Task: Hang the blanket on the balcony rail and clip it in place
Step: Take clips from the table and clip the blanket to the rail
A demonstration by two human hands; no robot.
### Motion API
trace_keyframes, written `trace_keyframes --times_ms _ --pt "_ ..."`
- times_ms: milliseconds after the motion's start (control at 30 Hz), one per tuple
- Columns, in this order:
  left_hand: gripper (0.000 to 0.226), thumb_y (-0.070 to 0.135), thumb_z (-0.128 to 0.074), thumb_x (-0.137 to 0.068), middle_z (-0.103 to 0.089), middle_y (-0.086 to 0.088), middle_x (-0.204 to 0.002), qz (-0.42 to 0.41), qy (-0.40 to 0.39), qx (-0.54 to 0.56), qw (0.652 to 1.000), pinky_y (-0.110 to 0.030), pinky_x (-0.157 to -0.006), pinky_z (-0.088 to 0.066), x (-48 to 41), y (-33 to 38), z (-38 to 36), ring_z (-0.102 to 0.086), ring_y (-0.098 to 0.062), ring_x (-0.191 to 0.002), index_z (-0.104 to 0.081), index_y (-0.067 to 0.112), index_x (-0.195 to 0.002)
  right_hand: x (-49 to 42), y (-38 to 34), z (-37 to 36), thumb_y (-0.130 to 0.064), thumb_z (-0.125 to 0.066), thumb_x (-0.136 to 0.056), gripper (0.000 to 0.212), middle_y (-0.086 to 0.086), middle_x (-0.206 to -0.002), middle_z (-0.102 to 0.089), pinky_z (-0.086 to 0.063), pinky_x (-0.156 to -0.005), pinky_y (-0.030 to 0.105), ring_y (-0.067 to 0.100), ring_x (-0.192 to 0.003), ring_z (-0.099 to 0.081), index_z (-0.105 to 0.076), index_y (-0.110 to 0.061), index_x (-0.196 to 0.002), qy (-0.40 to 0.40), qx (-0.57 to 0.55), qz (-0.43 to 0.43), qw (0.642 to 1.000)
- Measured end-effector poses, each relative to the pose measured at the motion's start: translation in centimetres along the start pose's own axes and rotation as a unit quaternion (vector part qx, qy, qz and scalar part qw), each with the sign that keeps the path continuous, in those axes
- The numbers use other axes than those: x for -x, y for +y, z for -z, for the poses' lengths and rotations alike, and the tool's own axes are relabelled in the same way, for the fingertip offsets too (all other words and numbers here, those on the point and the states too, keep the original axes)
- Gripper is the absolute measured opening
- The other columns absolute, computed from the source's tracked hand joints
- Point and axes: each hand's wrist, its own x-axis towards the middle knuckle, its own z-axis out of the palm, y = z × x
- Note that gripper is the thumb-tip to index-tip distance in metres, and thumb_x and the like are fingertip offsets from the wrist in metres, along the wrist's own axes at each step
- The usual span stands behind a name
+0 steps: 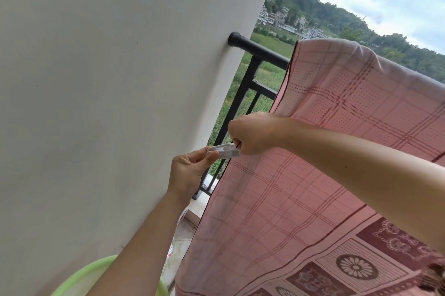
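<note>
blanket (337, 107): thin pink woven cloth with a check pattern, draped over the round black metal rail (261, 51), far right.
clip (224, 150): smooth white plastic, at the blanket's left edge.
left hand (190, 171): grip pinching the clip.
right hand (255, 134): grip curled round the blanket edge.

A pink checked blanket (349, 93) hangs draped over the black rail (262, 51) (fixed to the wall (96, 78)).

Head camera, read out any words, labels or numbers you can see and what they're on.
No text can be read.
Blanket: only checks and flower patterns.
Clip: plain white, no marking visible.
Scrap on the floor: red marks, too blurred to read.
</note>
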Motion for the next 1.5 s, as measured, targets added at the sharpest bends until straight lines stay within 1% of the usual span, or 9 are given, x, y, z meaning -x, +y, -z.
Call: trace_keyframes --times_ms 267,467,700,900,967,1100,1200,1300,1500 --pt "0.035 0.026 -0.076 -0.071 -0.075 -0.006 -0.101 0.019 -0.023 -0.028 0.999 -0.021 -0.091 -0.050 -0.2 -0.2 0.1 -0.068 -0.014 -0.102 -0.075 0.009 -0.101 -0.6 0.2 -0.4 -0.002 -0.054 -0.082 0.025 0.000 -0.062 -0.045 -0.034 -0.046 0.029 0.016 -0.056 -0.043 -0.050 -0.015 -0.062 0.010 -0.005 0.000 1.000" --pt "0.026 0.025 -0.076 -0.066 -0.077 -0.001 -0.086 0.025 -0.034 -0.043 0.998 -0.011 -0.078 -0.049 0.0 -0.3 -0.8 -0.070 -0.005 -0.085 -0.076 0.016 -0.090 -0.7 0.4 -0.9 0.000 -0.053 -0.080 0.022 0.001 -0.063 -0.047 -0.031 -0.043 0.027 0.016 -0.053 -0.038 -0.051 -0.013 -0.062 0.049 -0.006 0.002 0.999" --pt "0.031 0.019 -0.076 -0.076 -0.075 -0.006 -0.101 0.016 -0.042 -0.131 0.990 -0.011 -0.087 -0.049 -0.4 -1.2 -0.2 -0.068 -0.009 -0.099 -0.074 0.004 -0.103 -0.9 0.8 -1.3 -0.003 -0.049 -0.081 0.017 0.004 -0.079 -0.063 -0.037 -0.046 0.028 0.018 -0.061 -0.050 -0.063 -0.010 -0.085 0.073 0.002 0.009 0.997" --pt "0.042 0.035 -0.075 -0.072 -0.074 -0.011 -0.102 0.028 -0.055 -0.132 0.989 -0.032 -0.095 -0.049 -0.1 -1.2 0.7 -0.065 -0.018 -0.095 -0.073 0.015 -0.109 -0.3 0.3 -1.2 0.002 -0.045 -0.075 0.022 0.000 -0.062 -0.045 -0.034 -0.046 0.026 0.019 -0.054 -0.043 -0.045 -0.015 -0.061 0.079 0.011 -0.002 0.997" --pt "0.040 0.031 -0.075 -0.075 -0.072 -0.013 -0.103 0.043 -0.055 -0.124 0.990 -0.030 -0.086 -0.050 0.2 -1.2 0.9 -0.063 -0.019 -0.088 -0.070 0.020 -0.113 0.0 0.1 -1.3 0.003 -0.046 -0.076 0.025 -0.001 -0.059 -0.040 -0.034 -0.046 0.026 0.017 -0.052 -0.039 -0.040 -0.015 -0.059 0.086 0.022 -0.001 0.996" --pt "0.054 0.015 -0.070 -0.082 -0.070 -0.001 -0.109 0.053 -0.029 -0.100 0.993 -0.018 -0.088 -0.053 0.8 -1.0 0.0 -0.066 -0.007 -0.097 -0.053 0.011 -0.133 0.3 0.0 -2.0 0.003 -0.048 -0.077 0.026 -0.002 -0.061 -0.043 -0.043 -0.050 0.028 0.016 -0.055 -0.046 -0.040 -0.015 -0.060 0.118 0.034 0.011 0.992" --pt "0.066 0.015 -0.072 -0.080 -0.067 -0.001 -0.116 0.064 -0.013 -0.081 0.995 -0.013 -0.076 -0.053 1.6 -1.2 -0.5 -0.065 -0.009 -0.104 -0.045 0.014 -0.140 0.8 -0.1 -3.2 -0.005 -0.047 -0.080 0.017 -0.001 -0.082 -0.060 -0.053 -0.071 0.033 0.018 -0.084 -0.059 -0.062 -0.013 -0.080 0.183 0.013 0.078 0.980" --pt "0.072 0.022 -0.077 -0.076 -0.064 0.005 -0.114 0.063 0.031 -0.113 0.991 -0.016 -0.068 -0.050 2.9 -1.4 -0.9 -0.063 -0.010 -0.103 -0.042 0.022 -0.139 1.8 -0.6 -5.4 -0.017 -0.051 -0.090 0.024 -0.005 -0.104 -0.064 -0.053 -0.082 0.033 0.012 -0.101 -0.057 -0.067 -0.015 -0.108 0.204 -0.077 0.114 0.969" --pt "0.036 0.023 -0.071 -0.080 -0.059 0.001 -0.084 0.045 0.203 -0.212 0.955 -0.023 -0.059 -0.044 6.7 -3.4 -3.3 -0.059 -0.022 -0.077 -0.046 0.015 -0.106 5.8 -0.6 -11.9 -0.021 -0.055 -0.092 0.026 -0.003 -0.125 -0.061 -0.046 -0.090 0.027 0.015 -0.109 -0.057 -0.064 -0.018 -0.117 0.197 -0.248 0.063 0.947"
